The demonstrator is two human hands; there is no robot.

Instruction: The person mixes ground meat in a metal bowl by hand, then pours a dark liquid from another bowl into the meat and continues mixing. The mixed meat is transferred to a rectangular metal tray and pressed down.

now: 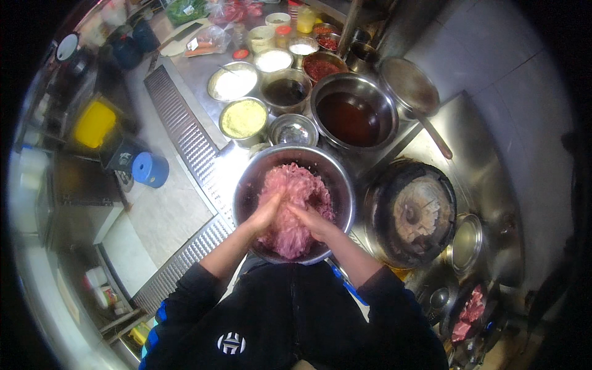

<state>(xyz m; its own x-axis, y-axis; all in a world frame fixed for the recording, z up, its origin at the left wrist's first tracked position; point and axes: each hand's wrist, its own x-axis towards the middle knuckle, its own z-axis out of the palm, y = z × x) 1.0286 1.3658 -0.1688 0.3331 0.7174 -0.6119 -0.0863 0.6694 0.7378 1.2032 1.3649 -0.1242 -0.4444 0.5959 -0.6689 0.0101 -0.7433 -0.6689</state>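
Observation:
A large steel bowl [345,185] stands in front of me, holding a big heap of ground raw meat [296,238]. My left hand [267,210] and my right hand [311,219] are both inside the bowl, pushed into the meat side by side. Their fingertips are partly sunk in it and blurred, so whether the fingers close on any meat does not show. Just beyond the rim is a small steel bowl [293,130] with clear liquid, beside a bowl of yellowish powder [243,119].
Bowls of white powder [232,83], dark liquid [285,91] and chili [321,67] stand beyond, near a large bowl of reddish-brown liquid [354,115]. A round stove burner [416,212] is at the right. Raw meat pieces [471,310] lie lower right.

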